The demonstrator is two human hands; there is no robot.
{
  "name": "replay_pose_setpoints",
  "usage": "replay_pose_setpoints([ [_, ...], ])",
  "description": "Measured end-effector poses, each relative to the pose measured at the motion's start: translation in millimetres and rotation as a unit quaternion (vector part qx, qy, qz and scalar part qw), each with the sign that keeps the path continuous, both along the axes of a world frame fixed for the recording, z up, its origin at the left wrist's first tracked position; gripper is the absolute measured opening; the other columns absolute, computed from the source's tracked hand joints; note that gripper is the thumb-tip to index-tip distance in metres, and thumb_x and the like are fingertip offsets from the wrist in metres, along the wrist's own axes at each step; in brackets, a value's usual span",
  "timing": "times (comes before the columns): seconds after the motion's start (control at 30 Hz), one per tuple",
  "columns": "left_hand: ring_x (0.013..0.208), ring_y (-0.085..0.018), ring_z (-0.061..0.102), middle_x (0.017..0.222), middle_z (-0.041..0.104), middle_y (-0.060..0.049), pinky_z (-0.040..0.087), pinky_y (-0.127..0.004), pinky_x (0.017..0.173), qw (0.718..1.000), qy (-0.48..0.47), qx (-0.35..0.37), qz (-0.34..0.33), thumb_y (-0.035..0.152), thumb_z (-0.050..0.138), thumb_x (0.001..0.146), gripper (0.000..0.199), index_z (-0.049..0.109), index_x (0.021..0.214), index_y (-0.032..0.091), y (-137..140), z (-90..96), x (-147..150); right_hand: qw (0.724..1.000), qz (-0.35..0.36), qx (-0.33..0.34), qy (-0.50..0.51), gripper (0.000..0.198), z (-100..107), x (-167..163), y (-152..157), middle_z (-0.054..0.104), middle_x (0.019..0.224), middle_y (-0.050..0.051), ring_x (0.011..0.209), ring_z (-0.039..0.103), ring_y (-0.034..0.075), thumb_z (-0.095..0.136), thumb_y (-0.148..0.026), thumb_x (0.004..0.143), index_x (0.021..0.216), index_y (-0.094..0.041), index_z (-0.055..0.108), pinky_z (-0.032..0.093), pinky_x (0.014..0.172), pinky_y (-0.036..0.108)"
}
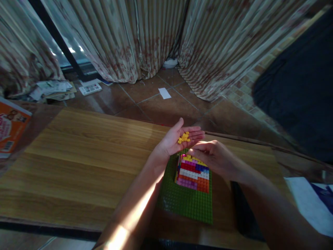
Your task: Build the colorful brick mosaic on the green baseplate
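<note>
My left hand (pixel 170 141) is turned palm up with its fingers stretched out, and several small yellow toy bricks (pixel 184 138) rest on it. Below it lies a green studded baseplate (pixel 184 207). On the plate stands a block of toy bricks (pixel 193 175) in rows of pink, orange, white, red, blue and yellow. My right hand (pixel 217 158) is closed, thumb and fingers pinched at the yellow row along the block's far edge. Whatever is between those fingertips is hidden. The two hands are close together, the left one farther away.
The wooden table (pixel 78 166) extends to the left. A black object (pixel 243 211) lies under my right forearm. White paper (pixel 308 205) is at the right, an orange booklet (pixel 13 126) at the far left. Beyond are a tiled floor (pixel 145 102), curtains (pixel 117 38) and a dark covered shape (pixel 299 80).
</note>
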State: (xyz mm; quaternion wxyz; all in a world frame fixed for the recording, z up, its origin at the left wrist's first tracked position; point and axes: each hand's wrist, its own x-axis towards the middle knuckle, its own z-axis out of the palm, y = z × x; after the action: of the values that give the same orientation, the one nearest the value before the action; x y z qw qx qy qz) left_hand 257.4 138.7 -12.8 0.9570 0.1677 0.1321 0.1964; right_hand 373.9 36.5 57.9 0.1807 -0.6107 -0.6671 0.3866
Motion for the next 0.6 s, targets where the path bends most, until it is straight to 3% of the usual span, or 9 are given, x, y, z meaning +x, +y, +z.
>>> replay_pose_setpoints([
  [0.2, 0.102, -0.025, 0.063, 0.106, 0.066, -0.024, 0.046, -0.037, 0.094, 1.000, 0.005, 0.002, 0.003, 0.054, 0.023, 0.092, 0.067, 0.062, 0.109, 0.001, -1, 1.3, 1, 0.999, -0.032, -0.001, 0.040, 0.025, -7, -4, 0, 0.059, 0.058, -0.001, 0.052, 0.050, 0.011, 0.057, -0.039, 0.083, 0.072, -0.019, 0.068, 0.038, 0.046, 0.024],
  [0.43, 0.105, -0.025, 0.062, 0.110, 0.065, -0.022, 0.049, -0.035, 0.091, 1.000, 0.018, 0.015, 0.006, 0.055, 0.028, 0.091, 0.064, 0.062, 0.110, 0.004, -2, 1.6, -1, 0.990, -0.105, -0.039, 0.089, 0.025, -14, -6, 0, 0.057, 0.053, -0.001, 0.046, 0.047, 0.009, 0.063, -0.037, 0.077, 0.066, -0.015, 0.068, 0.037, 0.043, 0.023],
  [0.6, 0.106, -0.025, 0.061, 0.110, 0.065, -0.023, 0.049, -0.035, 0.090, 1.000, 0.031, 0.002, 0.001, 0.055, 0.024, 0.092, 0.067, 0.061, 0.111, 0.003, -3, 5.3, -1, 0.978, -0.147, -0.065, 0.134, 0.024, -13, -12, 0, 0.062, 0.058, 0.001, 0.051, 0.052, 0.011, 0.068, -0.038, 0.072, 0.072, -0.014, 0.070, 0.040, 0.045, 0.024],
])
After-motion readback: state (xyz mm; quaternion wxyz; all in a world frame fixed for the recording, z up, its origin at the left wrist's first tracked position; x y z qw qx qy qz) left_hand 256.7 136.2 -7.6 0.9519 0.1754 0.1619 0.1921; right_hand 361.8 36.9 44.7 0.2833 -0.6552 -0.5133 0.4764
